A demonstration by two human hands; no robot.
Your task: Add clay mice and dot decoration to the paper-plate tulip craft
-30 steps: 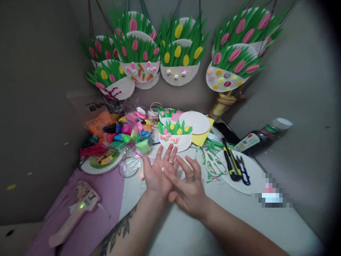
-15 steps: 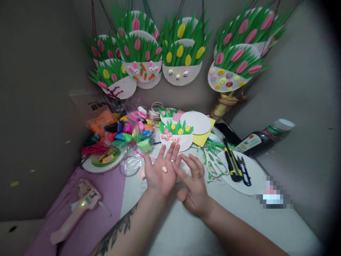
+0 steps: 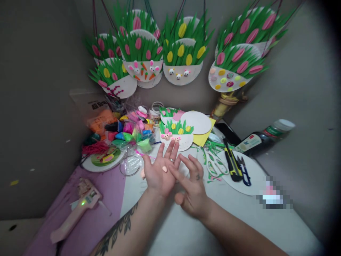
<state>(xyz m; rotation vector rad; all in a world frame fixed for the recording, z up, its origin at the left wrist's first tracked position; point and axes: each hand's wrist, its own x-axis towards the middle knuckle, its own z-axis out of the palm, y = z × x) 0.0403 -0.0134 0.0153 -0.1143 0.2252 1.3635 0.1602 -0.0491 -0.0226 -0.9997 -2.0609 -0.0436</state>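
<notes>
On the palm of my left hand (image 3: 159, 177), turned up with its fingers stretched out, lies a small flat piece of peach clay (image 3: 164, 169). My right hand (image 3: 192, 188) is beside it, fingers apart, its index fingertip close to the clay at the edge of the left palm. Whether that fingertip touches the palm I cannot tell. Just beyond my fingers stands a paper-plate basket (image 3: 176, 141) with green paper grass, yellow and pink tulips and two pink clay animal faces. Another peach lump (image 3: 143, 173) shows partly behind my left thumb.
Bags of coloured clay (image 3: 129, 128) are heaped at the back left. A pink glue gun (image 3: 80, 209) with a green light lies at the left. To the right are white scissors (image 3: 216, 163), a yellow-black cutter (image 3: 232, 165), thread snips (image 3: 244, 171) and a dark bottle (image 3: 262, 138). Decorated baskets (image 3: 182, 73) hang behind.
My right hand has shifted slightly left, its index fingertip moving a little nearer to the clay piece. The left hand has barely moved, and the clay still lies on its palm.
</notes>
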